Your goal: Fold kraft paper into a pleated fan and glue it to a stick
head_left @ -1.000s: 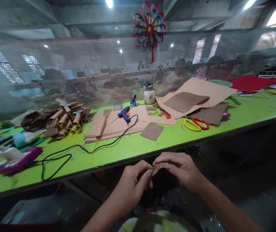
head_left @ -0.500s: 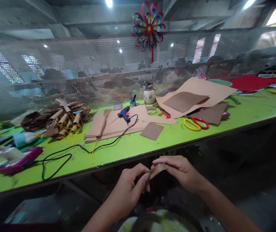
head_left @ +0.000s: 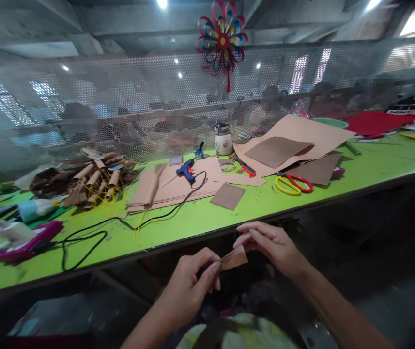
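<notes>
Below the table's front edge, my left hand [head_left: 197,278] pinches one end of a small folded strip of brown paper [head_left: 235,259] between thumb and fingers. The strip sticks out to the right and its far end hangs free. My right hand [head_left: 268,245] is just above and beside that far end, fingers stretched out and thumb close to them, not gripping the strip. Whether a fingertip brushes the paper's upper edge, I cannot tell. On the table beyond lies a square of brown paper [head_left: 228,196].
On the green table [head_left: 189,220] are a blue glue gun [head_left: 185,169] with a black cord on stacked paper sheets [head_left: 207,169], scissors [head_left: 290,184], a red cutter [head_left: 247,167], a jar [head_left: 223,140], large paper sheets [head_left: 301,128], a bundle of paper rolls [head_left: 96,179] and a purple power strip [head_left: 29,242].
My right hand has come off the paper strip, moving slightly up and to the right. My left hand keeps its pinch and has shifted a little left, leaving more of the strip showing.
</notes>
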{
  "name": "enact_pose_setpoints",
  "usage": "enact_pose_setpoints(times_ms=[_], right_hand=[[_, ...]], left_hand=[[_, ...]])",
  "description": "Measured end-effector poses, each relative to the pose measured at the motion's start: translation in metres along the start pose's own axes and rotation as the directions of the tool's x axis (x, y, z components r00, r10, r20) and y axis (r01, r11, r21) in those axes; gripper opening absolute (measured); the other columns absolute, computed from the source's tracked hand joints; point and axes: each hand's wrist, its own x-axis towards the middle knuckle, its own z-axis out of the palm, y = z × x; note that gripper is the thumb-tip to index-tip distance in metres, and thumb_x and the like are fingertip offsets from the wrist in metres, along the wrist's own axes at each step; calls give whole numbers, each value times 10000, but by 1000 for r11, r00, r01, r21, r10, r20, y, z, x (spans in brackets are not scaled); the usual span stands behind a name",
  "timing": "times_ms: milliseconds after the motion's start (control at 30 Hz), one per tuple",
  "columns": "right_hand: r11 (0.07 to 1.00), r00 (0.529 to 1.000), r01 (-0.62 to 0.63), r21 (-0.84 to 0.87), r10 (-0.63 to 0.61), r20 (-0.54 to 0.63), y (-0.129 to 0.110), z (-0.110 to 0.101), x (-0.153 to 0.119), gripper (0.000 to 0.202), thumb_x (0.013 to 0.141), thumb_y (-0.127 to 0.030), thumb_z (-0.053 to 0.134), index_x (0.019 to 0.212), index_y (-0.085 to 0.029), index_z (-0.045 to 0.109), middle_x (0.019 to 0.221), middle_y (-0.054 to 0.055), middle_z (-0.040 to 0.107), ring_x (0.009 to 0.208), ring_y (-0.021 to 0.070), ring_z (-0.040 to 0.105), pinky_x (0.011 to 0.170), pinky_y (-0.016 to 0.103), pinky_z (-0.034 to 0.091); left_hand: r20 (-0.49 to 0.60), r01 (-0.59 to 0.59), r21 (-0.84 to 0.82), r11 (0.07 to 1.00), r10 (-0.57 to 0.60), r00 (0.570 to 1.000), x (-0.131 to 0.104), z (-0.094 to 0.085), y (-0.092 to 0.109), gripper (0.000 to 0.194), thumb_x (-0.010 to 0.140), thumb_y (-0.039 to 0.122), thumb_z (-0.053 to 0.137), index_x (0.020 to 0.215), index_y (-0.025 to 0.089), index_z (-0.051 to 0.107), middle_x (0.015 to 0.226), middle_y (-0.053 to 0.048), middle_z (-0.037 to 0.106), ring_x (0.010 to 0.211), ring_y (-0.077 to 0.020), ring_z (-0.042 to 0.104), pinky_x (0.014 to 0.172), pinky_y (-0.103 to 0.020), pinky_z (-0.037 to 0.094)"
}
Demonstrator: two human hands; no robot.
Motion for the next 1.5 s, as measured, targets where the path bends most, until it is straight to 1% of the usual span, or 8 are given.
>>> enact_pose_setpoints(times_ms=[133,267,333,500,633,933,1200,1500], right_hand=[[998,1000,2,66,-1,-9,-5,-1,-2,309,931,-345,467,1172,-175,561,970,96,678,843,164,646,804,326,509],[1000,997,10,25,-12,81,-12,9,-7,469,801,-299,673,1239,-223,522,1064,68,621,935,167,614,843,299,490],[1000,997,1,-12,0,73,-13,16,-7,504,756,-241,717,1226,-244,534,1051,45,607,919,154,613,823,276,495],[995,997,21,-99,-28,-71,-11,31,-3,217,771,-219,686,984,-188,661,844,22,636,760,123,626,703,228,512],[984,996,59,-166,-70,-61,-12,31,0,122,785,-233,662,884,-166,686,737,18,625,630,116,605,592,228,494],[979,995,47,-197,-62,-73,-7,27,2,127,782,-271,662,841,-164,696,689,21,620,613,126,583,575,244,482],[995,987,-75,-66,64,-145,2,24,1,214,747,-329,692,876,-159,673,670,5,644,559,110,576,559,247,498],[979,981,-143,-143,120,-155,19,19,7,250,747,-380,680,844,-150,669,641,-1,622,489,91,527,487,228,455]], left_hand=[[-18,-17,7,1000,17,1000,-1,-2,2,261,938,331,405,795,168,552,613,10,580,562,-93,513,578,-196,388],[-53,-48,64,997,52,997,-1,-3,5,239,932,318,419,803,173,560,627,11,572,571,-94,509,575,-197,377],[-62,-60,89,994,66,996,-2,-3,6,220,928,308,427,822,175,567,645,9,574,587,-96,517,585,-198,378],[-63,-59,73,996,63,996,-5,-2,5,203,923,295,434,847,175,580,663,2,591,606,-101,536,584,-191,386],[-49,-38,15,999,39,998,-3,0,6,215,923,299,427,942,178,603,685,-5,610,609,-107,542,565,-185,393],[-62,-1,59,998,5,998,12,6,16,231,915,313,445,910,192,640,742,-14,652,670,-125,591,633,-194,420],[-6,1,42,999,-1,1000,15,12,8,251,940,291,384,915,201,617,750,-7,648,666,-115,599,646,-191,415],[-28,72,153,986,-69,997,22,25,1,205,907,344,442,876,198,584,683,-5,612,599,-133,547,542,-197,350]])
